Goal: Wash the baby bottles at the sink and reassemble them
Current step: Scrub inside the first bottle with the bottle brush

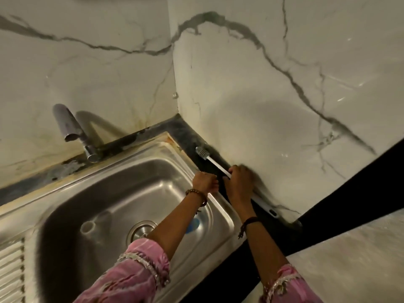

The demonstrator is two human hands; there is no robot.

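Pink patterned sleeves (pixel 131 274) with pale trim are worn; a beaded bracelet (pixel 196 194) and a dark wristband (pixel 250 221) are seen.

Both arms are stretched forward and up from the lower edge of the view, in pink sleeves pushed back to mid-forearm. The left hand (pixel 205 182) is seen from behind with its fingers curled under; whether anything is held cannot be told. The right hand (pixel 240 180) is closed in a grip round a thin white handle. A beaded band is worn on each wrist.
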